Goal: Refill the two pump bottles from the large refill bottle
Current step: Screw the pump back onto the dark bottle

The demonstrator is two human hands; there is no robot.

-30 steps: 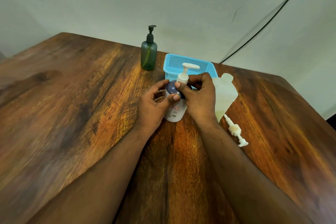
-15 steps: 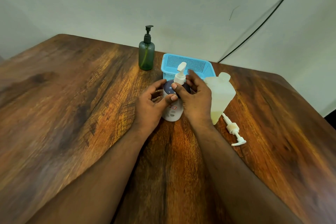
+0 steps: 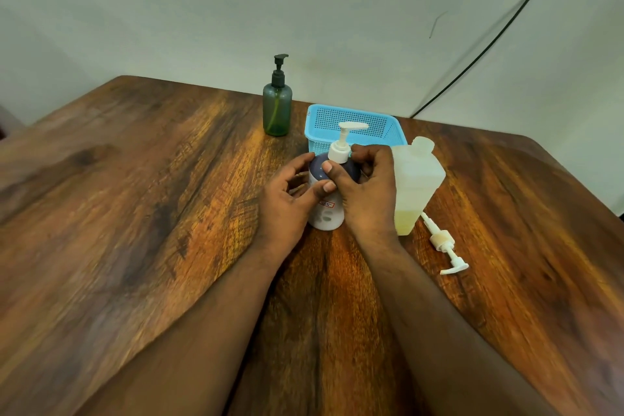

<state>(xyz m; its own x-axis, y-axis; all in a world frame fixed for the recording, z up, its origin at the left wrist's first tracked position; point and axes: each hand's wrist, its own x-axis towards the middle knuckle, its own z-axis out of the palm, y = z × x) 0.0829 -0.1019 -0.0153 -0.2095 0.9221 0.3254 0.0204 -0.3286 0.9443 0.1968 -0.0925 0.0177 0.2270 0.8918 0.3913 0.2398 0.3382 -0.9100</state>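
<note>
Two hands on one bottle. The white pump bottle [image 3: 326,209] stands upright on the desk [image 3: 135,213], near its far edge, between the person's wrists. Left hand [image 3: 287,203] curls round the body from the left, thumb across the front just above the label. Right hand [image 3: 366,189] sits higher, thumb and fingers pinching the white collar [image 3: 338,152] under the pump head, whose spout points right.

Handling, as a guess: rigid plastic, smooth and rounded, probably light, so it would twist on the desk if the body were not braced. Any soap on the shell would make it slippery. The ribbed collar is the place to turn; the mid-body is the place to steady. The thin pump stem looks like the weak part, not one to lever on.

The refill bottle [image 3: 413,186] stands uncapped, just beside the right hand, touching or nearly so; I can't tell which. Pale yellow liquid shows only low down in it. A loose pump [image 3: 442,241] lies on the desk in front of it. The green bottle [image 3: 277,108] stands well apart at the back, pump on, left of a blue basket [image 3: 388,132].

Whether the collar is being tightened or loosened can't be told from here.
</note>
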